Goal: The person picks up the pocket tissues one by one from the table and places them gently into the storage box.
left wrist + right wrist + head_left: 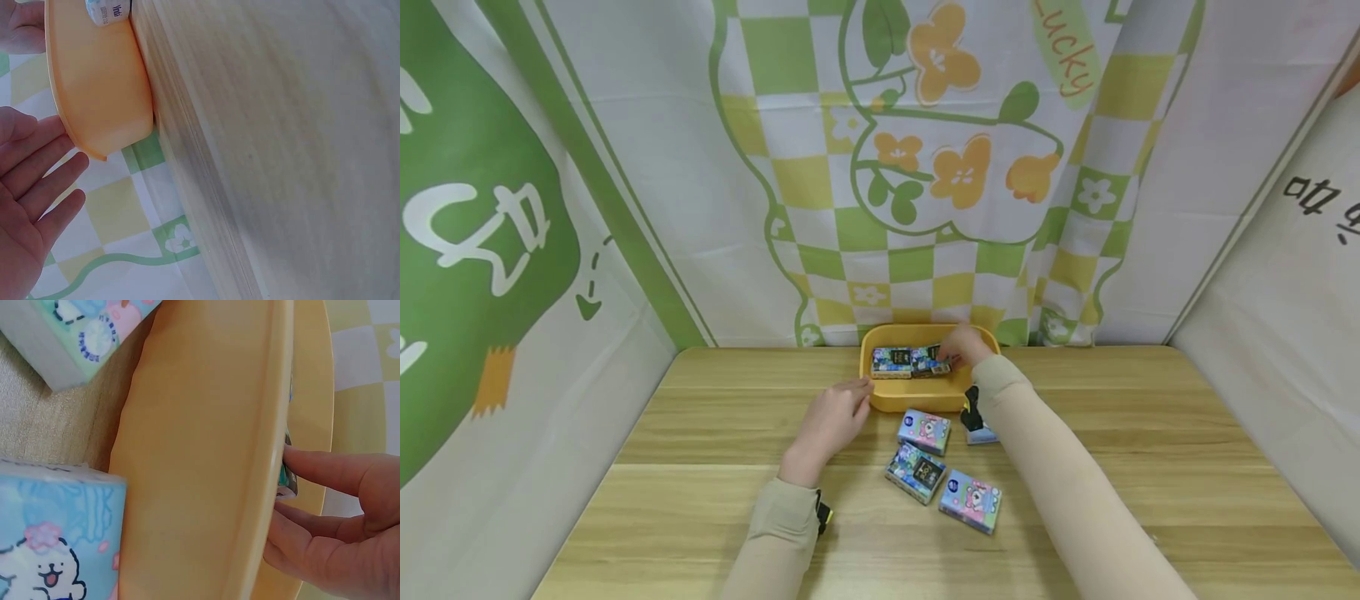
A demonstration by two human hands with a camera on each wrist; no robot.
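A yellow plastic basket (917,402) stands against the curtain at the back of the table. Two dark blue patterned tissue packs lie side by side in it: the left tissue pack (891,363) and the right tissue pack (925,362). My right hand (967,345) reaches over the rim and pinches the right one by its end between thumb and fingers; in the right wrist view the basket wall hides most of that pack (287,481). My left hand (835,417) touches the basket's left front corner, its fingers (53,181) extended in the left wrist view.
In front of the basket lie a pink-and-blue tissue pack (924,432), a dark blue tissue pack (916,473) and another pink-and-blue pack (971,501). A light blue pack (982,436) is partly hidden by the right wrist. A printed curtain (925,283) hangs behind the table (715,467).
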